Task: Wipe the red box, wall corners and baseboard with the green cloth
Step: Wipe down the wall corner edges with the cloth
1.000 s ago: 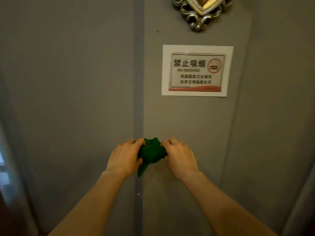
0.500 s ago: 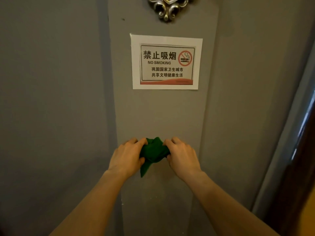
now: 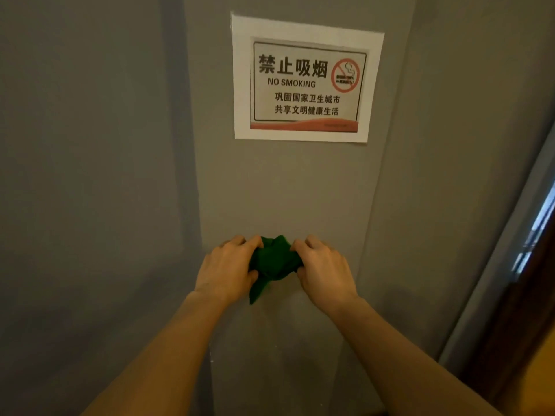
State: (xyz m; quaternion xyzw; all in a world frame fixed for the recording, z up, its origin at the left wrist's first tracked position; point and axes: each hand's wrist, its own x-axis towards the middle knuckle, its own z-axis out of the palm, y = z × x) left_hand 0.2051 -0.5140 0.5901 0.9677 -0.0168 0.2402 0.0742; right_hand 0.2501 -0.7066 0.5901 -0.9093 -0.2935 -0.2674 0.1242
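A crumpled green cloth [image 3: 271, 264] is bunched between my two hands in front of a grey wall pillar [image 3: 285, 190]. My left hand [image 3: 228, 268] grips its left side and my right hand [image 3: 322, 270] grips its right side. One tail of the cloth hangs down below my left hand. The pillar's left corner edge [image 3: 196, 181] and right corner edge [image 3: 375, 190] run vertically on either side of my hands. No red box or baseboard is in view.
A white "NO SMOKING" sign [image 3: 304, 82] is stuck on the pillar above my hands. Grey wall [image 3: 90, 175] stretches to the left. At the right stand a grey door frame [image 3: 492, 265] and a dark wooden edge [image 3: 528, 310].
The view has swung left and come closer, so the sign and pillar have shifted right and grown larger. The ornate silver frame above has left the view. My hands keep holding the cloth.
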